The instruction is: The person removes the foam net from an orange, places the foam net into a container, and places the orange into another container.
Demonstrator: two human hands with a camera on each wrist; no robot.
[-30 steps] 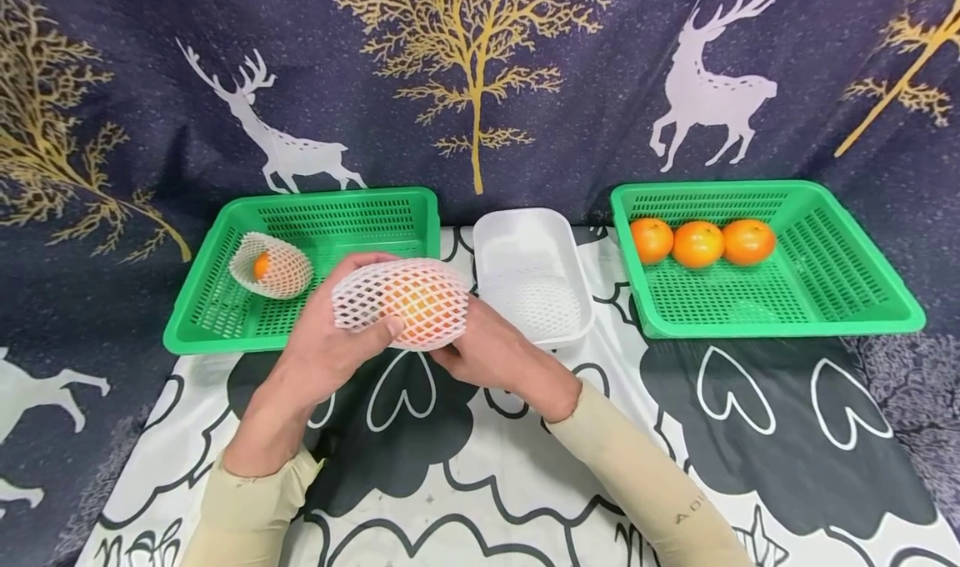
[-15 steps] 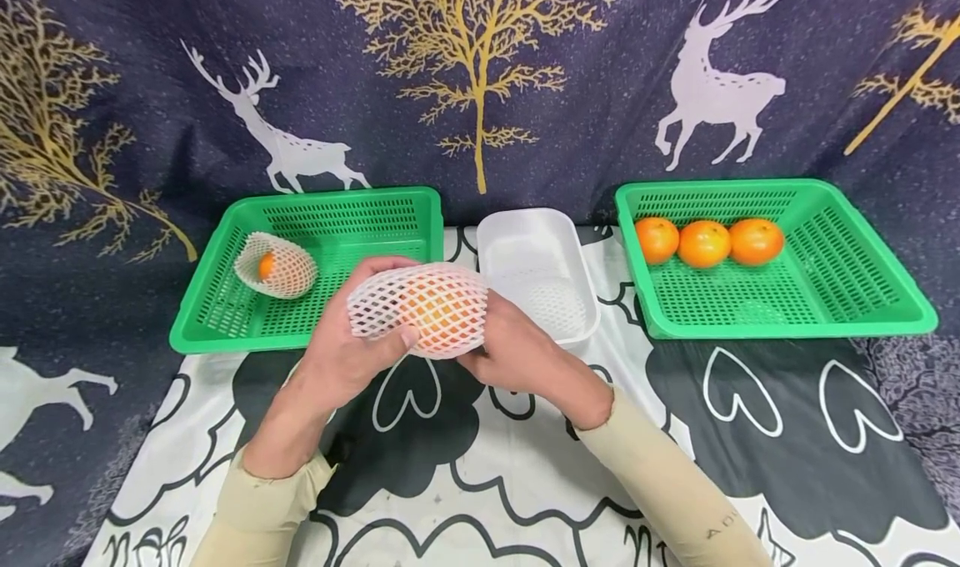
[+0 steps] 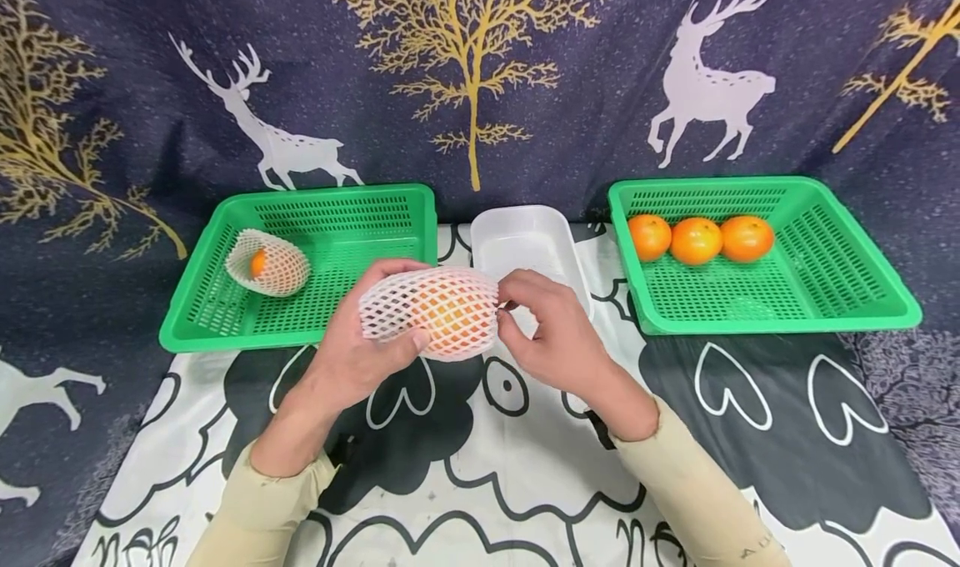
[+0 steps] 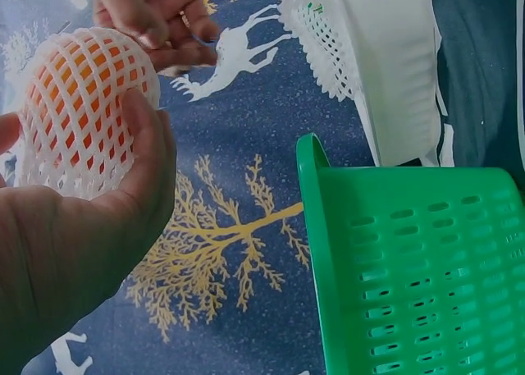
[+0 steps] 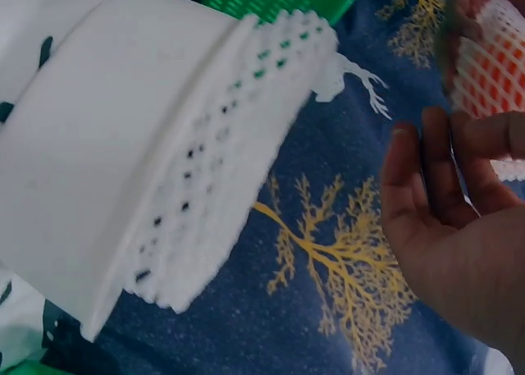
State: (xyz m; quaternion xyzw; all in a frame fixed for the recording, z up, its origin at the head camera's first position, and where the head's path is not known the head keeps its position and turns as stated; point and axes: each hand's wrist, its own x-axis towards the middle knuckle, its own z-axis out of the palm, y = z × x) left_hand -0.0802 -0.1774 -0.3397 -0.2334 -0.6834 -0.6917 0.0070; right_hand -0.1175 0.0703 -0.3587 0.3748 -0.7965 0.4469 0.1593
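Observation:
My left hand [image 3: 367,342] grips an orange [image 3: 450,313] inside a white foam net sleeve [image 3: 386,308], its thumb lying along the near side. The sleeve's left end extends past the fruit. Just off the sleeve's right end is my right hand [image 3: 558,329], fingers loosely bent, fingertips right at the net in the head view. Nothing shows between those fingers [image 5: 402,170] in the right wrist view. From the left wrist view, the orange's round end fills the net, with the right hand [image 4: 160,22] behind it.
A green basket [image 3: 300,342] on the left holds another netted orange [image 3: 281,267]. Three bare oranges [image 3: 696,240] sit in the green basket [image 3: 780,327] on the right. Between them stands a white tray [image 3: 525,217], with foam nets [image 5: 221,162] showing above its rim.
My right hand has drawn back to the right from behind the netted orange to its right end. The left hand keeps its grip, shifted slightly right overall.

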